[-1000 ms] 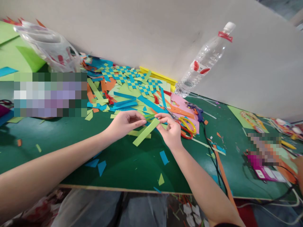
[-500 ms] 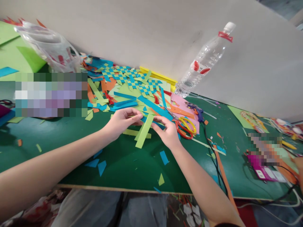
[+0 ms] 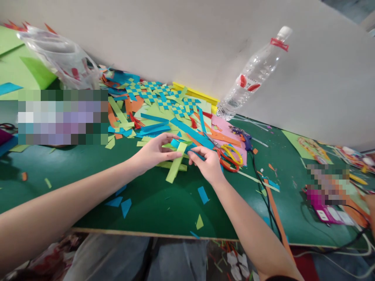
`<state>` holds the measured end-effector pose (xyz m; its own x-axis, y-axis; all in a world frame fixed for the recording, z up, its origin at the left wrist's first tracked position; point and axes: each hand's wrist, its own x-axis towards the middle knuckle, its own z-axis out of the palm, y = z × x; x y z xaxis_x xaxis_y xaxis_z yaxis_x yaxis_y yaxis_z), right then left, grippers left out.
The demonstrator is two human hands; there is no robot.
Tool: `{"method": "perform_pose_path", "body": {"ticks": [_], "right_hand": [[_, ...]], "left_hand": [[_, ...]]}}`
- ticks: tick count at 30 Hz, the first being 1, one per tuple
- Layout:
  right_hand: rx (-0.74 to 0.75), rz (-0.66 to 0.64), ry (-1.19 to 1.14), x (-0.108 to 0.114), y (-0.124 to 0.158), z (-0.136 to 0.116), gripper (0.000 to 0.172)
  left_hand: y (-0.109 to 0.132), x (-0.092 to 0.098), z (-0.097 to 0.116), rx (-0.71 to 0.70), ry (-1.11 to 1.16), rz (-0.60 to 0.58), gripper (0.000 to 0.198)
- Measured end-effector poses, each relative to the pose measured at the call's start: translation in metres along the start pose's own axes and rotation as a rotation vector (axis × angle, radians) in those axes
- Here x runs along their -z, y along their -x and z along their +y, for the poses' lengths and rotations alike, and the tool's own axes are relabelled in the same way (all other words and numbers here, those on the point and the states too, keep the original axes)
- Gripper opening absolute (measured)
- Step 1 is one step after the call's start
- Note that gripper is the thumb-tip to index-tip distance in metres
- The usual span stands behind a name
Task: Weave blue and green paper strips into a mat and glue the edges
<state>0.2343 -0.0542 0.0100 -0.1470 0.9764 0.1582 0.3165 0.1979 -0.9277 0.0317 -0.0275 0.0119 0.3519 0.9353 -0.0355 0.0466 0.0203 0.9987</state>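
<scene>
Above the tabletop (image 3: 164, 214), near its middle: paper strips (image 3: 176, 166) between left hand (image 3: 155, 152) and right hand (image 3: 207, 162). Behind these, towards the wall (image 3: 164, 43): woven paper pieces (image 3: 146, 93). Just right of the right hand: scissors (image 3: 222, 150), partly on a paper sheet (image 3: 222, 121). Behind the scissors, before the wall: plastic bottle (image 3: 253, 74). At rear left: plastic bag (image 3: 63, 58). Towards the near edge: paper scraps (image 3: 202, 195).

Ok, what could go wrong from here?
The lower end of the green strip juts free below the left hand, so it might slip or skew against the blue strip it crosses. The scissors lie close beside the right hand, so a sideways move could knock them.
</scene>
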Motion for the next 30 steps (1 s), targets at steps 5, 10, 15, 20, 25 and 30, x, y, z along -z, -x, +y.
{"method": "perform_pose_path", "body": {"ticks": [5, 10, 15, 20, 25, 30], "right_hand": [[-0.005, -0.01, -0.004, -0.001, 0.001, -0.001, 0.025], [-0.033, -0.007, 0.0, 0.0, 0.001, -0.006, 0.026], [-0.023, 0.009, -0.02, 0.001, 0.001, -0.009, 0.026], [-0.017, 0.026, -0.029, 0.004, 0.0, -0.006, 0.024], [-0.002, 0.044, -0.04, 0.008, -0.002, -0.003, 0.024], [-0.02, 0.093, -0.112, 0.009, -0.004, 0.002, 0.025]], "left_hand": [[0.0, 0.001, 0.001, 0.012, -0.036, -0.023, 0.052], [0.001, 0.002, 0.003, 0.031, -0.064, -0.03, 0.048], [0.0, 0.003, 0.0, 0.031, 0.014, -0.034, 0.046], [-0.002, 0.005, -0.006, 0.028, 0.045, -0.017, 0.047], [-0.003, 0.006, -0.006, -0.007, 0.058, -0.008, 0.046], [-0.002, 0.008, -0.004, -0.015, 0.054, -0.007, 0.042]]}}
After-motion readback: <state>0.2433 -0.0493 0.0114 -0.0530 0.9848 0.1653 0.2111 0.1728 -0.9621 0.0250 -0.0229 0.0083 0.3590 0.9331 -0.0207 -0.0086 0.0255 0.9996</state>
